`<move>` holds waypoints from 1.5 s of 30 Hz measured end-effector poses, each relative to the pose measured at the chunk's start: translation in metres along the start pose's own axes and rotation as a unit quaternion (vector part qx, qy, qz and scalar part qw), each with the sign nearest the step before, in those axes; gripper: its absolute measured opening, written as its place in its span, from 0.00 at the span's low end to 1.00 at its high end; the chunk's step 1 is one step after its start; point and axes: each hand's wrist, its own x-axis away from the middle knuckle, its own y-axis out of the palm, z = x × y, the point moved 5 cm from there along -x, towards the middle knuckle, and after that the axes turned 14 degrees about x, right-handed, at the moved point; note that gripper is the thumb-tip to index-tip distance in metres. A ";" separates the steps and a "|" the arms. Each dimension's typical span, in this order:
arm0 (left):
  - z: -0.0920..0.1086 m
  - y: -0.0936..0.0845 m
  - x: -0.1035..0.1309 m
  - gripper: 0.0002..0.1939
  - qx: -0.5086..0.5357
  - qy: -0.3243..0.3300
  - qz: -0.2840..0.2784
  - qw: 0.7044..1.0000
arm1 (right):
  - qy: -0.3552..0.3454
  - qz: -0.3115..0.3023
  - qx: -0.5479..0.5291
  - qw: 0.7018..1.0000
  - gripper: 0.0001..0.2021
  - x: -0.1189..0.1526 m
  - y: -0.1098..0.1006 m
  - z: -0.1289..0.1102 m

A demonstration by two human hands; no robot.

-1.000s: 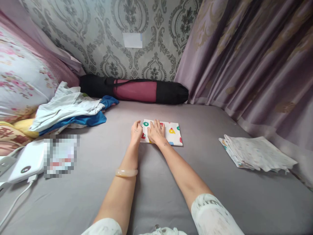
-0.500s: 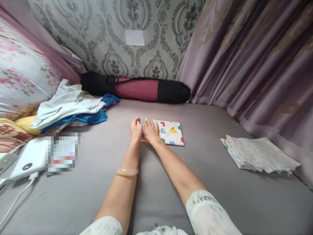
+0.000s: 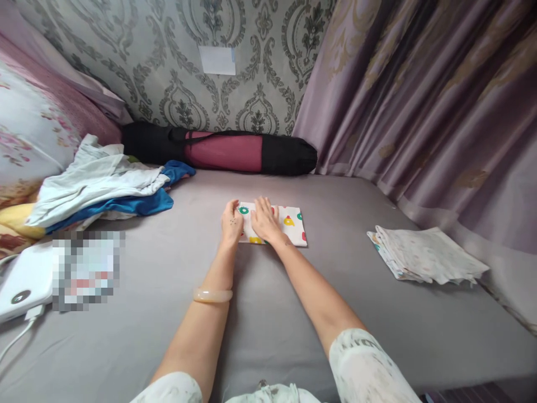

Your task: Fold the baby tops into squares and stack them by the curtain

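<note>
A folded white cloth (image 3: pixel 295 226) with coloured letter and shape prints lies flat on the grey bed sheet in front of me. My left hand (image 3: pixel 232 224) is at its left edge, turned on its side with the fingers curled in against the edge; part of the grip is hidden. My right hand (image 3: pixel 266 219) lies palm down across the middle of the cloth, fingers stretched out, covering some of the print.
Folded pale cloths (image 3: pixel 428 254) are stacked at the right. Left are a heap of white and blue clothes (image 3: pixel 104 179), a white power bank (image 3: pixel 29 280) with a cable and a blurred-out item (image 3: pixel 88 271). A black and maroon long bag (image 3: pixel 222 151) lies along the wall beside the curtain (image 3: pixel 377 101).
My right hand has slid rightward over the cloth, away from my left hand, uncovering print near the left edge. My left hand stays at that edge. The view has turned slightly right.
</note>
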 end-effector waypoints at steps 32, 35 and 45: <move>0.004 0.067 -0.086 0.03 -0.358 -0.025 -0.303 0.883 | 0.008 -0.127 0.120 0.985 0.22 -0.039 -0.006 0.108; 0.005 0.068 -0.087 0.05 -0.341 -0.037 -0.325 0.881 | 0.018 -0.143 0.116 0.983 0.25 -0.044 -0.009 0.109; 0.050 0.042 -0.077 0.15 -0.237 -0.011 -0.437 0.868 | -0.003 -0.145 0.084 0.986 0.14 -0.044 -0.033 0.120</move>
